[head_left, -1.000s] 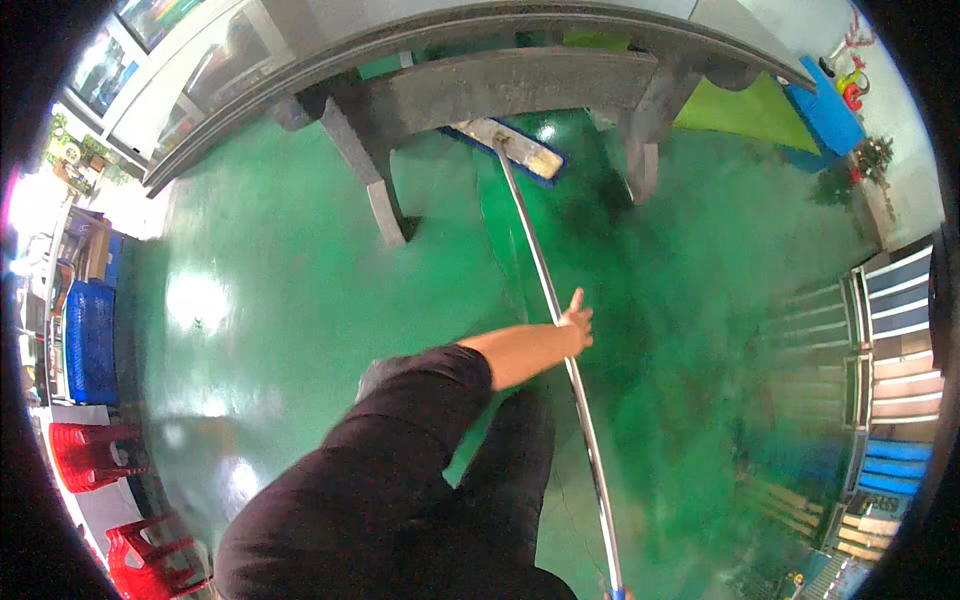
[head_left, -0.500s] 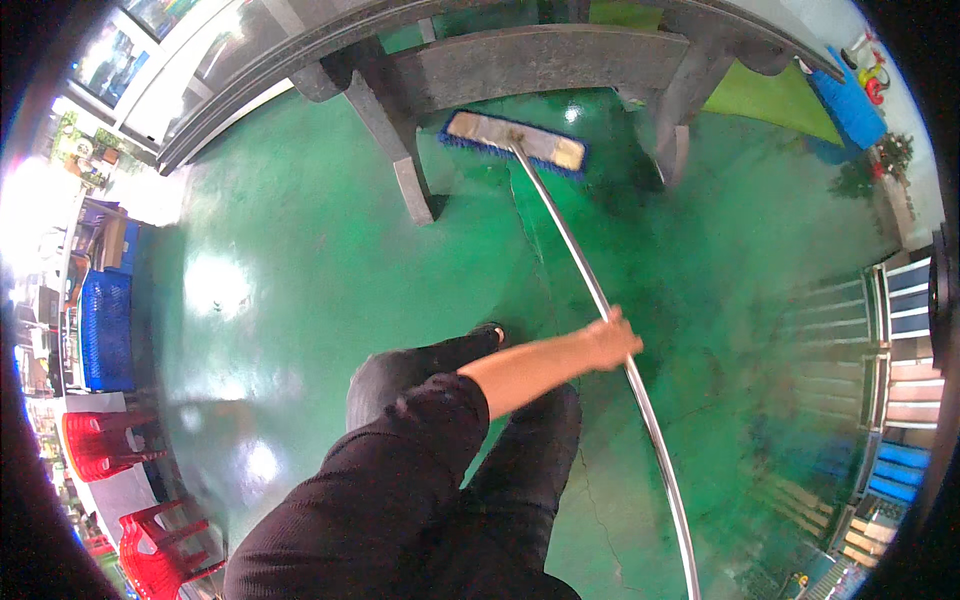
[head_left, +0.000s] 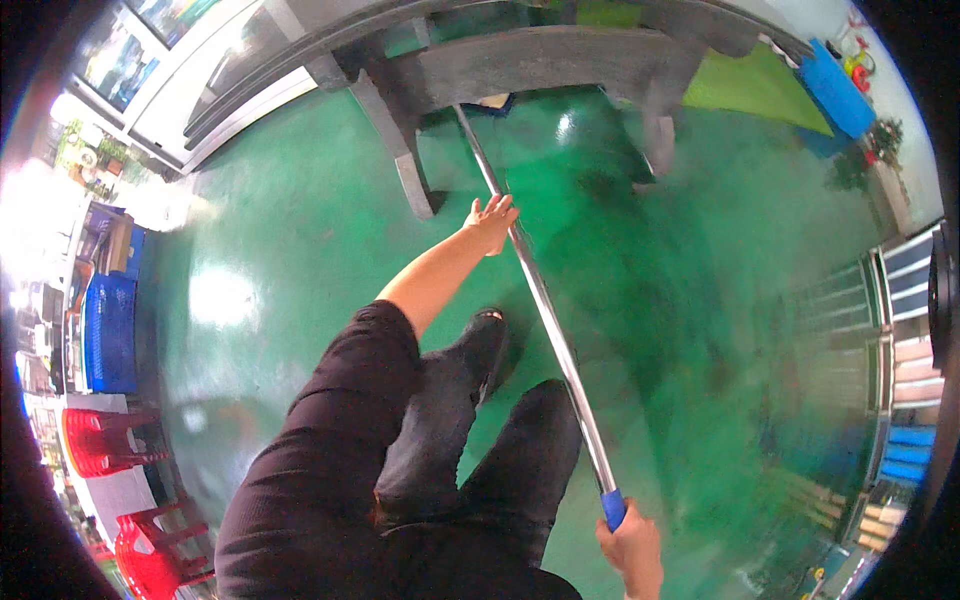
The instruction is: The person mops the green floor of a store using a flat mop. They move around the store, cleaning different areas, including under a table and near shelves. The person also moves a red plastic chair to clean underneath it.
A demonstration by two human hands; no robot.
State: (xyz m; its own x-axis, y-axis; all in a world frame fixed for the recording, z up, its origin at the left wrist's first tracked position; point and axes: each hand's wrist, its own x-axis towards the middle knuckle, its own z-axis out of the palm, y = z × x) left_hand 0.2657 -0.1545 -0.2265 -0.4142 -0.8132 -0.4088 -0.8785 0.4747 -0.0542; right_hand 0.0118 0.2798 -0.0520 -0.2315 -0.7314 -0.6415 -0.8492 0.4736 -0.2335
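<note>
A flat mop point(head_left: 545, 305) with a long silvery pole slants from the lower right up to the dark grey table point(head_left: 540, 65). Its blue-fringed head point(head_left: 494, 102) is mostly hidden behind the table's crossboard, with just a corner showing below it. Partway up the pole, my left hand point(head_left: 490, 222) rests loosely around it, some fingers extended. Down at the pole's near end, my right hand point(head_left: 632, 545) is closed round the blue grip point(head_left: 613, 508). My left arm reaches forward over my legs.
Sturdy table legs point(head_left: 408, 175) stand either side of the mop on the green floor point(head_left: 300, 250). Red plastic stools point(head_left: 105, 440) and a blue basket point(head_left: 108, 330) line the left. At right are a rack point(head_left: 885, 330) and a blue roll point(head_left: 838, 90) beside a green mat point(head_left: 755, 95).
The mop head has slid forward and leftward under the table. My left hand has moved forward and left with the pole. My right hand and the blue grip have come into view.
</note>
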